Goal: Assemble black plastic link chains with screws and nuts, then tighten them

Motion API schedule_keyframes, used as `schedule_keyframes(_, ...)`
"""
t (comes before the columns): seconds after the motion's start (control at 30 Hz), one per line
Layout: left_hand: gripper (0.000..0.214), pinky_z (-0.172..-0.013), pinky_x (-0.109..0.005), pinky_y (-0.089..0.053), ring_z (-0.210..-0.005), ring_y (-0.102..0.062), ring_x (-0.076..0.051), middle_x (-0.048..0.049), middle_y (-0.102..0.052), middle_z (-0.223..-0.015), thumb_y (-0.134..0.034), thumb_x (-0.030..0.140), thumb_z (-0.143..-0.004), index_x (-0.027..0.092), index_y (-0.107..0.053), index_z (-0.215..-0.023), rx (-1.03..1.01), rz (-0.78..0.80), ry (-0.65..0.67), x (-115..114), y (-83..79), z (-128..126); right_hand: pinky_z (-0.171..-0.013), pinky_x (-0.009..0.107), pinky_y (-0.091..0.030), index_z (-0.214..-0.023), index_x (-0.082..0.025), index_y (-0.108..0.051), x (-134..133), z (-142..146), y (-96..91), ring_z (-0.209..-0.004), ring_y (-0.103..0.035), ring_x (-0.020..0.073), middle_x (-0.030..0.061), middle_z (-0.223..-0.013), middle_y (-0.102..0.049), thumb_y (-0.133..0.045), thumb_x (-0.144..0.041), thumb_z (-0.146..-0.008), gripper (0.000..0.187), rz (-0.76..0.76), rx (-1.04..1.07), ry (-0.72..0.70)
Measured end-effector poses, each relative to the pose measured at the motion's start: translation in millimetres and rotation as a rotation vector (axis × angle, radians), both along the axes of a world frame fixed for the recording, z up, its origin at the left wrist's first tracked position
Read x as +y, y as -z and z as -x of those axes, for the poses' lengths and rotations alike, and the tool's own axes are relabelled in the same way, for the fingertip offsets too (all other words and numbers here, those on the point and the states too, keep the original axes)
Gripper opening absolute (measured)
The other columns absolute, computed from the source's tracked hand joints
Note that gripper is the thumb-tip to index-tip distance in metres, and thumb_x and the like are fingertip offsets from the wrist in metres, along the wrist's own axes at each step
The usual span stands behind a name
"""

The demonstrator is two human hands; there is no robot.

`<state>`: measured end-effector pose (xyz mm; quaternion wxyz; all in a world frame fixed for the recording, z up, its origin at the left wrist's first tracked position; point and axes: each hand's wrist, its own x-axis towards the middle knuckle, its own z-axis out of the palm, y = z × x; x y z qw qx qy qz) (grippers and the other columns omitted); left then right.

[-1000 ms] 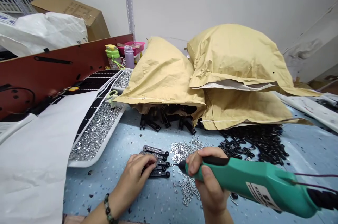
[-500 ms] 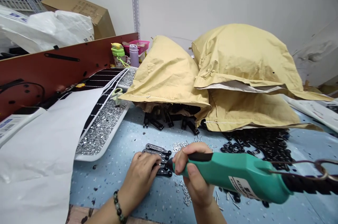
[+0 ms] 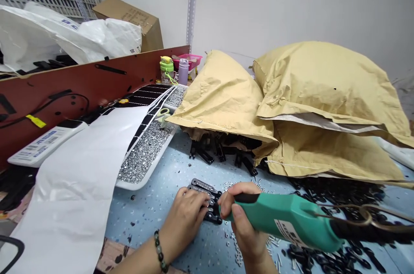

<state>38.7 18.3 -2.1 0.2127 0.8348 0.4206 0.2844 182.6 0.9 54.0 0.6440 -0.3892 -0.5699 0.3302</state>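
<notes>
My right hand is wrapped round a green electric screwdriver. Its tip points left at a row of black plastic arms lying on the blue table. My left hand, a bead bracelet on its wrist, lies with its fingers curled on those arms and presses them down. Several small silver screws and washers are strewn beneath and behind my right hand.
A white tray of silver washers sits to the left, half under a white sheet. Tan sacks lie behind, spilling black parts. More black pieces pile up at right. A red board stands at the left.
My right hand has carried the screwdriver left, from the loose screws to the black arms. The view has turned leftward. My left hand stays on the arms.
</notes>
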Motion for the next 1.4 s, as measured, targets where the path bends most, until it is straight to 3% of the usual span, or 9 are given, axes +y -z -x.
schedule_keyframes(0.13,0.027,-0.094,-0.047,-0.038,-0.11,-0.054,-0.027,-0.0082,-0.061,-0.117,-0.057,0.017,-0.086,0.023,-0.052,-0.112,0.035,0.014,0.011,0,-3.2,9,-0.061,0.032,-0.047,-0.1,-0.024,-0.052,1,0,0.5,-0.053,-0.053,0.0127,-0.0055,-0.062,-0.054,-0.052,-0.029,-0.09,0.012,0.003,0.049,-0.077)
schedule_keyframes(0.2,0.064,-0.104,-0.054,-0.029,-0.134,-0.03,-0.035,-0.0142,-0.035,-0.147,-0.07,0.031,-0.076,0.023,-0.041,-0.132,0.098,0.035,0.05,6,-6.2,18,-0.062,0.031,-0.046,-0.102,-0.024,-0.052,2,0,-0.1,-0.053,-0.052,0.0119,-0.0057,-0.062,-0.054,-0.052,-0.027,-0.09,0.013,0.001,0.049,-0.096)
schedule_keyframes(0.3,0.106,-0.11,-0.06,-0.016,-0.141,-0.003,-0.039,-0.018,-0.003,-0.156,-0.076,0.047,-0.067,0.019,-0.013,-0.148,0.233,0.134,0.158,21,-8.8,32,-0.059,0.03,-0.044,-0.11,-0.024,-0.053,6,1,-2.5,-0.051,-0.05,0.0118,-0.0061,-0.06,-0.052,-0.053,-0.027,-0.089,0.021,-0.009,0.018,-0.109)
schedule_keyframes(0.43,0.095,-0.114,-0.055,-0.008,-0.142,-0.014,-0.031,-0.0182,-0.021,-0.153,-0.067,0.045,-0.077,0.015,-0.012,-0.149,0.307,0.217,0.312,37,-6.1,37,-0.056,0.029,-0.043,-0.115,-0.024,-0.053,13,3,-6.2,-0.049,-0.048,0.0115,-0.0071,-0.057,-0.05,-0.054,-0.027,-0.089,0.025,0.015,0.004,-0.128)
schedule_keyframes(0.6,0.09,-0.115,-0.052,-0.011,-0.139,-0.022,-0.031,-0.0185,-0.032,-0.148,-0.068,0.042,-0.076,0.014,-0.021,-0.147,0.26,0.201,0.291,36,-2.3,34,-0.051,0.026,-0.04,-0.104,-0.023,-0.054,16,5,-8.6,-0.048,-0.046,0.0109,-0.0073,-0.056,-0.048,-0.054,-0.027,-0.09,0.015,0.06,0.047,-0.165)
schedule_keyframes(0.83,0.089,-0.114,-0.051,-0.012,-0.138,-0.025,-0.031,-0.019,-0.033,-0.148,-0.07,0.043,-0.075,0.014,-0.024,-0.145,0.27,0.191,0.281,35,-2.1,34,-0.052,0.026,-0.04,-0.095,-0.023,-0.052,19,8,-10.8,-0.051,-0.048,0.0111,-0.0068,-0.058,-0.05,-0.054,-0.027,-0.09,0.007,0.109,0.031,-0.192)
schedule_keyframes(1.03,0.089,-0.114,-0.052,-0.013,-0.137,-0.027,-0.032,-0.0189,-0.034,-0.147,-0.071,0.042,-0.074,0.014,-0.025,-0.144,0.236,0.167,0.274,34,2.7,34,-0.052,0.027,-0.04,-0.107,-0.022,-0.05,20,11,-11.0,-0.049,-0.047,0.0114,-0.0071,-0.057,-0.049,-0.054,-0.026,-0.09,0.018,0.094,-0.005,-0.205)
schedule_keyframes(1.23,0.089,-0.114,-0.05,-0.014,-0.136,-0.029,-0.032,-0.0183,-0.035,-0.146,-0.071,0.045,-0.074,0.014,-0.025,-0.144,0.213,0.124,0.261,33,8.2,35,-0.052,0.026,-0.04,-0.09,-0.022,-0.049,20,15,-17.2,-0.048,-0.047,0.011,-0.0076,-0.055,-0.046,-0.054,-0.028,-0.09,0.008,0.125,-0.028,-0.2)
schedule_keyframes(1.4,0.088,-0.113,-0.05,-0.016,-0.134,-0.031,-0.032,-0.0175,-0.038,-0.144,-0.071,0.047,-0.074,0.015,-0.026,-0.143,0.202,0.097,0.257,33,9.2,35,-0.051,0.026,-0.04,-0.092,-0.023,-0.049,20,22,-17.2,-0.048,-0.047,0.0106,-0.0076,-0.056,-0.048,-0.055,-0.028,-0.089,0.008,0.15,-0.038,-0.199)
